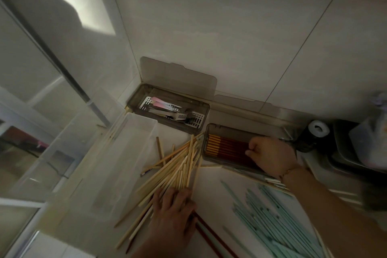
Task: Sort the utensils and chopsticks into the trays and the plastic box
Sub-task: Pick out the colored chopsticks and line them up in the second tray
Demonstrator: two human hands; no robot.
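Table (213, 192), pale, set into a tiled wall corner, carries everything. Clear plastic box (117, 153) lies at left, long side running toward the corner, a few pale sticks along its far wall. Heap of light wooden chopsticks (178, 165) fans out on the table just right of the box, tips reaching the near corner of the right tray. Spread of pale green chopsticks (278, 222) lies at lower right, under the right forearm. Smoky grey tray (144, 92) sits in the corner with lid raised against the wall; forks (184, 117) and pink-handled utensils (161, 102) lie inside on a perforated insert. Second grey tray (206, 142) sits just to its right, nearer the viewer, holding dark red chopsticks (228, 146) with yellow tips, laid side by side. Left hand (173, 209) rests palm down on the near ends of the wooden heap, fingers spread and fairly straight, pressing the sticks. Right hand (270, 155) is over the right end of the second tray, fingers curled at the red chopsticks; whether they pinch one I cannot tell. Two dark red sticks (209, 234) lie on the table beside the left wrist. Small dark jar (312, 138) with a white top stands beyond the right hand.
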